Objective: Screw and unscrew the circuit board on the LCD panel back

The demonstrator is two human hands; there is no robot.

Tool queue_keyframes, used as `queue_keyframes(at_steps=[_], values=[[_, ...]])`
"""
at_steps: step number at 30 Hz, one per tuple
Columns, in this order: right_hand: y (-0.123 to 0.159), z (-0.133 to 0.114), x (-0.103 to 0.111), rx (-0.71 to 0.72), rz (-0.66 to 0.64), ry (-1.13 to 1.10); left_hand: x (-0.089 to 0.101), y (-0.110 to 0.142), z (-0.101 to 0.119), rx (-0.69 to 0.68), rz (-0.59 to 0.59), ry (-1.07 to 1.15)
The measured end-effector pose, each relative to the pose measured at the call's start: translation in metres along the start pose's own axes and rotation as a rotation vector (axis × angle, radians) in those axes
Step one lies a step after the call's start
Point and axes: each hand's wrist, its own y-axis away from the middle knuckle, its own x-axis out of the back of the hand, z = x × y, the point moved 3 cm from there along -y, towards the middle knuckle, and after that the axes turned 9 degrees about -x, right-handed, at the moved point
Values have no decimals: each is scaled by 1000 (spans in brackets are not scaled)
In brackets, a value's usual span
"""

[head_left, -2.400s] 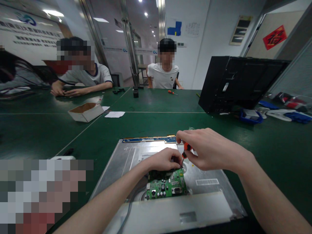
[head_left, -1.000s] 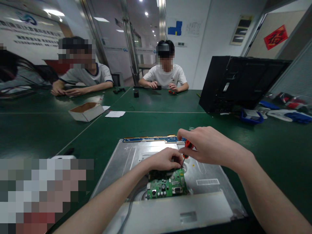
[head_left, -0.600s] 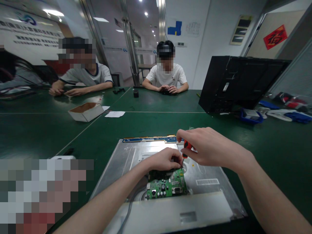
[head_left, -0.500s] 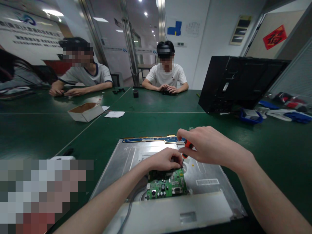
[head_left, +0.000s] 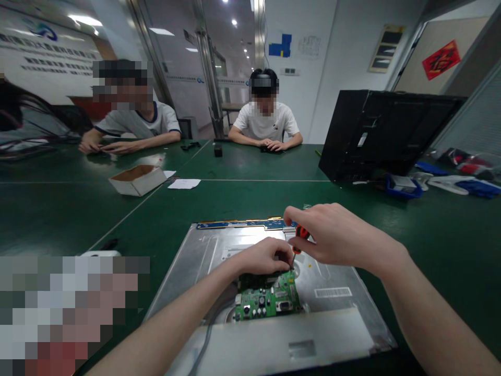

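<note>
My right hand (head_left: 332, 232) is closed around the red-and-black handle of a screwdriver (head_left: 301, 233). Its thin shaft points down at the far right corner of a green circuit board (head_left: 268, 297). Right beside the screwdriver's tip, my left hand (head_left: 270, 256) is curled with thumb and fingers together; what they pinch, if anything, is hidden. That hand also covers the board's far left part. Beneath the board lies a silver metal display panel (head_left: 332, 271), flat on the table. A narrow blue circuit strip (head_left: 235, 225) runs along the panel's far edge, and a grey cable (head_left: 207, 339) leads toward me.
On the green table (head_left: 250, 196), a black monitor casing (head_left: 383, 136) stands at the right, near a blue tray (head_left: 403, 187) and gloves (head_left: 465, 185). An open white box (head_left: 139, 180) and paper (head_left: 183, 184) lie left. Two people (head_left: 266, 120) sit across the table.
My hands and the board hold nearly the same place. The screwdriver's handle appears slightly turned within my right hand. Across the table, the two people have shifted their heads and hands a little.
</note>
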Motion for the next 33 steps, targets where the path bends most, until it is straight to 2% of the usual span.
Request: queue_keyframes(at_steps=[2, 8, 18, 25, 33], values=[[0, 1, 0, -8, 4, 7, 0, 0, 1, -2, 0, 2], [6, -5, 3, 97, 6, -77, 1, -1, -1, -2, 15, -5], [-1, -1, 0, -13, -8, 17, 0, 0, 0, 1, 8, 14], [6, -4, 4, 88, 0, -82, 1, 0, -1, -7, 26, -6], [-1, 0, 0, 13, 8, 18, 0, 1, 2, 1, 4, 14]])
